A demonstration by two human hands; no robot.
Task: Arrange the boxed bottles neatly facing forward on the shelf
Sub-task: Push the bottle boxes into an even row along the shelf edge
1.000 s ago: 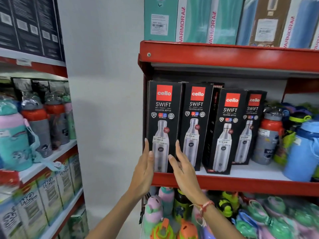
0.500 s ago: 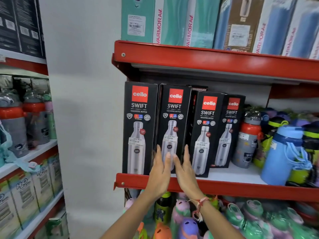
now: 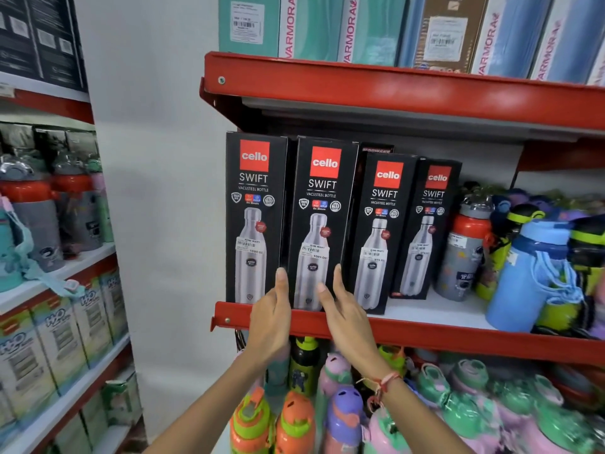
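Note:
Four black "cello SWIFT" boxed bottles stand upright in a row on the red-edged shelf [image 3: 425,335], fronts facing me. The first box [image 3: 253,204] is at the shelf's left end, the second box [image 3: 322,208] beside it. The third box [image 3: 381,221] and fourth box [image 3: 429,217] sit a little further back. My left hand [image 3: 271,317] presses the second box's lower left edge. My right hand [image 3: 345,314] holds its lower right edge, thumb on the front. The box is clasped between both hands.
Loose bottles, among them a grey one with a red collar [image 3: 466,250] and a blue one [image 3: 530,276], crowd the shelf's right part. Tall cartons [image 3: 360,24] fill the shelf above, colourful kids' bottles [image 3: 334,411] the one below. Another rack [image 3: 55,290] stands at the left.
My hands have shifted from the first box to the second and now spread to its two lower edges. The view has moved closer and to the right.

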